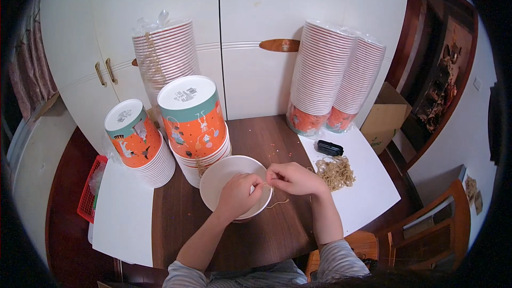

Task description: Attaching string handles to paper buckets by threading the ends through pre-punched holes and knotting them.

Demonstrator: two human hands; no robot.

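A white-lined paper bucket (214, 177) stands mouth up on the brown part of the table in front of me. Over its right rim my left hand (239, 194) and my right hand (294, 178) come close together, both with fingers pinched. Between their fingertips is a piece of tan twine (278, 202), one end trailing down outside the rim. Whether the twine passes through the bucket wall cannot be made out. A tangled heap of the same twine (336, 173) lies right of my right hand, with a small black object (329, 148) just behind it.
Upside-down nested stacks of orange and green buckets (193, 122) (137, 137) stand left of the open bucket. Tall plastic-wrapped stacks rise at the back left (166, 56) and back right (325, 72). A wooden chair (426, 229) is at the right; a red basket (92, 189) at the left.
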